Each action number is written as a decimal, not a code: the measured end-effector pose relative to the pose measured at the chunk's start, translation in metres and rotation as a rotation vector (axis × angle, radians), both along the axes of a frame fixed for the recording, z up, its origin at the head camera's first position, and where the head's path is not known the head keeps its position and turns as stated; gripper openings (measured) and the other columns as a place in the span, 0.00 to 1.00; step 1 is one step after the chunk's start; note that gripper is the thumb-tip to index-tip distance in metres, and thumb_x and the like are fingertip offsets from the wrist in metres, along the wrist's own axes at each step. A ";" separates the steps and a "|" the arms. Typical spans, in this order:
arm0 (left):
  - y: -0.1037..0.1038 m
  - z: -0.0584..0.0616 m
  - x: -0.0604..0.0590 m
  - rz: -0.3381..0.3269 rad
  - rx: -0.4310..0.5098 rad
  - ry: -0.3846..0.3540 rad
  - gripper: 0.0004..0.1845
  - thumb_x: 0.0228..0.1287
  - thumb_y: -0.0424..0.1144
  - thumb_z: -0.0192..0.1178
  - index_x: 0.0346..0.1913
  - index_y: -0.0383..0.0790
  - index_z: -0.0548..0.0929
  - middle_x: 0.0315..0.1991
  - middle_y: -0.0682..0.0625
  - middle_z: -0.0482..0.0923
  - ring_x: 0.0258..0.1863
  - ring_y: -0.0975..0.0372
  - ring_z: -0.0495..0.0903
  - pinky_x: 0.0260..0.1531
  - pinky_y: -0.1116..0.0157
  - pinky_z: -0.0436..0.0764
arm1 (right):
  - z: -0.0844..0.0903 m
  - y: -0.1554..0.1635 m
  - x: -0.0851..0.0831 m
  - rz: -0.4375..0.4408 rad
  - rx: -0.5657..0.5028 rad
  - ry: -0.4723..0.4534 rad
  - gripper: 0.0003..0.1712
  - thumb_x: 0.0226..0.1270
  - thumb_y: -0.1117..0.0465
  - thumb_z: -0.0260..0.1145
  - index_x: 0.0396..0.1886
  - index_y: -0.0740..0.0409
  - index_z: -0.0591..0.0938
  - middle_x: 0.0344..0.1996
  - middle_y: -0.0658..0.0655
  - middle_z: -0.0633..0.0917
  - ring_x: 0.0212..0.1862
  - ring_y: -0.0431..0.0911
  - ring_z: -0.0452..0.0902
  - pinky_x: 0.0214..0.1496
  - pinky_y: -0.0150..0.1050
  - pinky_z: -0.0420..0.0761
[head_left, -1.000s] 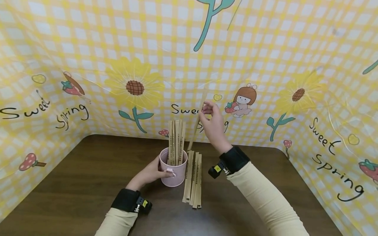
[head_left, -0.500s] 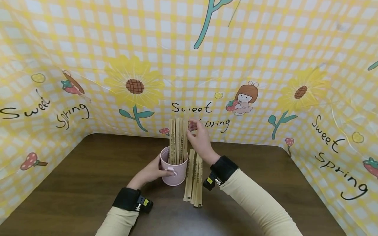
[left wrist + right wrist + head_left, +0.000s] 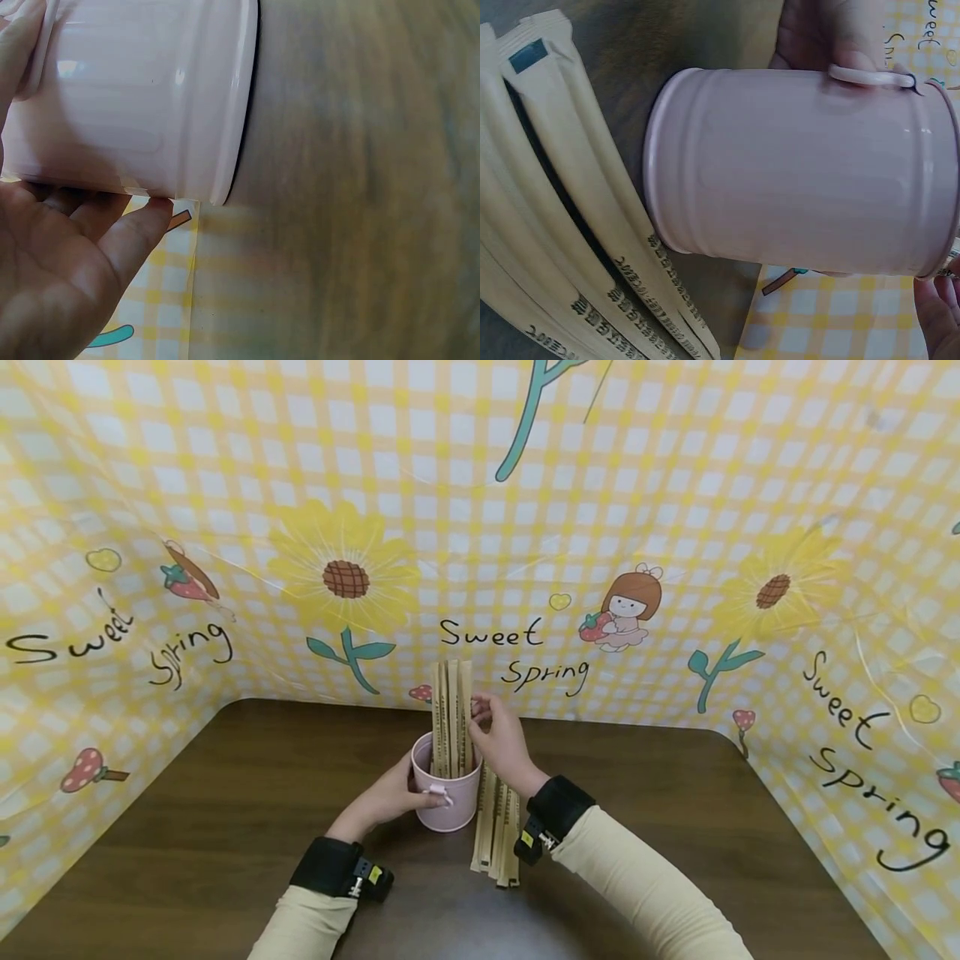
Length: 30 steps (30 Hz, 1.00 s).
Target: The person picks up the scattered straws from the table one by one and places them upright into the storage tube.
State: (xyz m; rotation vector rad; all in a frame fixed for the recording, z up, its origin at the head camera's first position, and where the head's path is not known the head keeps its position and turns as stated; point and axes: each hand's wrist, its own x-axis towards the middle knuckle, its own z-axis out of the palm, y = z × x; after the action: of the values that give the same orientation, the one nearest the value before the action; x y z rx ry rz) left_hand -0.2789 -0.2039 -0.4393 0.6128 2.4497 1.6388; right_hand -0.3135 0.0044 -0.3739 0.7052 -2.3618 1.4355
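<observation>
A pink cup stands on the dark wooden table, and my left hand grips its left side. In the left wrist view the cup fills the upper left, with my left hand curled under it. Several long paper-wrapped chopstick packets stand upright in the cup. My right hand is at their right side and pinches the rightmost packet. More packets lie flat just right of the cup, also in the right wrist view as packets beside the cup.
A yellow checked backdrop with sunflowers and "Sweet Spring" lettering walls in the table at the back and both sides. Bare tabletop stretches left and right of the cup.
My right hand has come down and to the left with a packet it held high, lowering it into the cup among the others. The left hand has stayed on the cup.
</observation>
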 end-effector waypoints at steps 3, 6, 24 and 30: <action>0.001 0.002 -0.002 -0.002 0.003 0.000 0.60 0.59 0.40 0.76 0.82 0.35 0.41 0.76 0.29 0.58 0.69 0.40 0.70 0.59 0.56 0.78 | 0.001 0.000 0.001 -0.006 0.014 -0.006 0.21 0.70 0.74 0.59 0.62 0.71 0.74 0.47 0.68 0.82 0.50 0.59 0.82 0.53 0.46 0.82; 0.001 0.004 -0.004 0.000 -0.004 0.012 0.61 0.59 0.41 0.76 0.82 0.35 0.41 0.77 0.30 0.57 0.71 0.40 0.69 0.61 0.55 0.77 | 0.004 0.002 -0.001 -0.004 0.009 -0.015 0.22 0.71 0.73 0.60 0.63 0.70 0.74 0.47 0.68 0.82 0.50 0.59 0.82 0.52 0.47 0.83; 0.002 0.002 0.000 0.017 -0.036 0.018 0.60 0.59 0.38 0.75 0.82 0.33 0.42 0.75 0.28 0.59 0.70 0.39 0.69 0.63 0.50 0.76 | -0.045 0.062 -0.021 -0.111 0.137 -0.381 0.21 0.71 0.72 0.60 0.62 0.74 0.74 0.44 0.66 0.80 0.44 0.56 0.80 0.48 0.45 0.80; 0.003 0.002 0.001 0.026 -0.045 0.011 0.60 0.59 0.38 0.75 0.82 0.33 0.42 0.75 0.28 0.60 0.70 0.40 0.70 0.63 0.50 0.76 | -0.067 0.070 -0.023 -0.104 0.145 -0.579 0.21 0.67 0.74 0.60 0.59 0.79 0.75 0.31 0.59 0.77 0.36 0.56 0.84 0.43 0.45 0.87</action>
State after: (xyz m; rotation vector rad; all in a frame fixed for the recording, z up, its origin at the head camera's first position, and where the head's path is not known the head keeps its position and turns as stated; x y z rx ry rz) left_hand -0.2777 -0.2010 -0.4374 0.5881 2.5056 1.5891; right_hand -0.3366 0.0742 -0.4407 0.2001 -2.9019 1.5960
